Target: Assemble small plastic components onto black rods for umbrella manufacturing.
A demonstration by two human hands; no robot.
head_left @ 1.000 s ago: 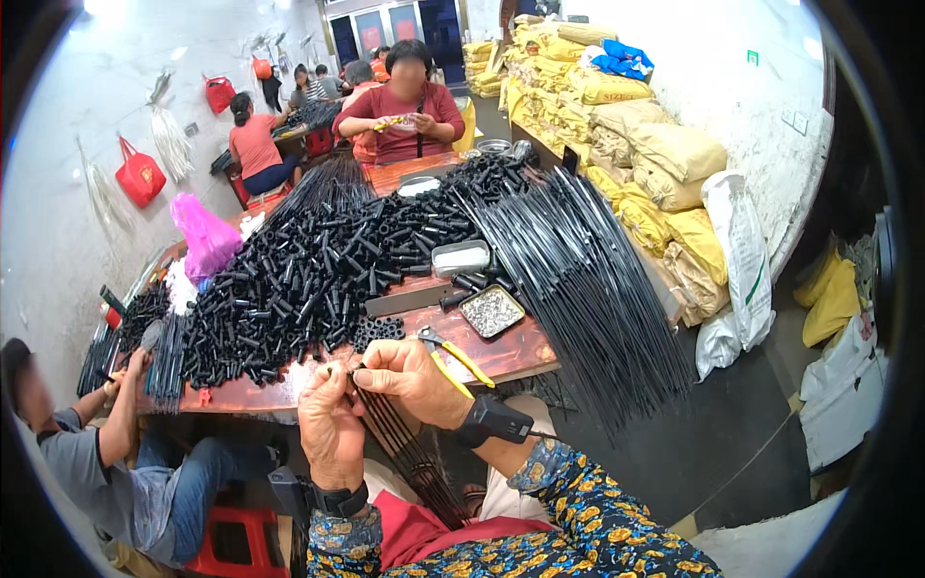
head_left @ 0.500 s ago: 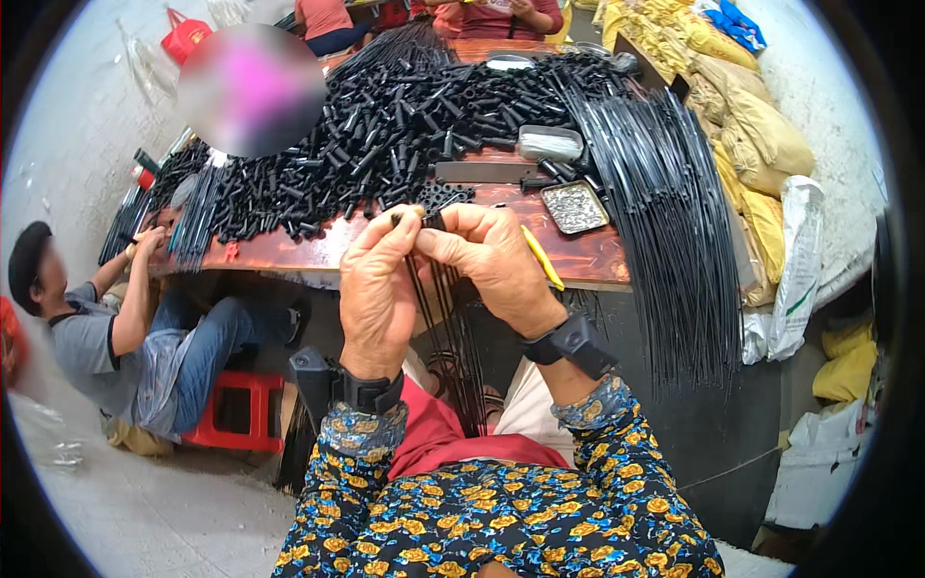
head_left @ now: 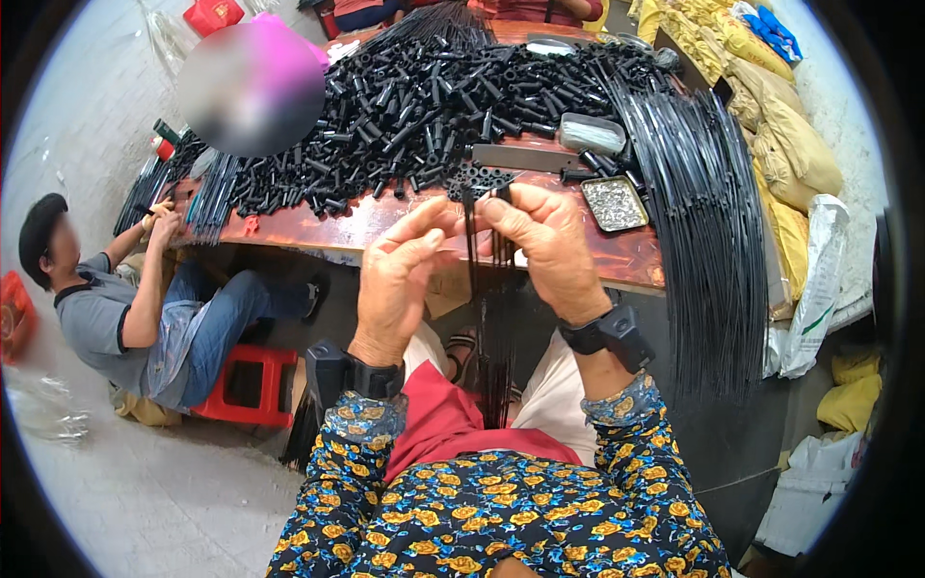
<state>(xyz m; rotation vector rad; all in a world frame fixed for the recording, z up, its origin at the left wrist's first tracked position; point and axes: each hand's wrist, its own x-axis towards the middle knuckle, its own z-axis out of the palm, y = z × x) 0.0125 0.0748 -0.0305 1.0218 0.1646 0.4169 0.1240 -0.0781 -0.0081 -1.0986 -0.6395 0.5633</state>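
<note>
Several thin black rods (head_left: 495, 328) hang down in a bunch between my hands, over my lap. My right hand (head_left: 551, 246) pinches the tops of some of them between thumb and fingers. Close beside the bunch on its left is my left hand (head_left: 395, 279), its fingers bent and thumb apart from them. I see nothing held in it, though its fingertips lie close to the rods. Just beyond my fingers, small black ring-like pieces (head_left: 474, 179) lie in a cluster on the red-brown table (head_left: 621, 258).
A large heap of black tubular parts (head_left: 414, 106) covers the table. Long black rods (head_left: 708, 241) overhang its right side. A metal tray of small pieces (head_left: 615, 204) and a clear box (head_left: 592, 133) stand nearby. A person (head_left: 125, 299) sits at left by a red stool (head_left: 249, 385).
My left fingers have come away from the rod tops and loosened, while my right hand keeps its pinch. The whole view has shifted, and the yellow tool near my right hand no longer shows.
</note>
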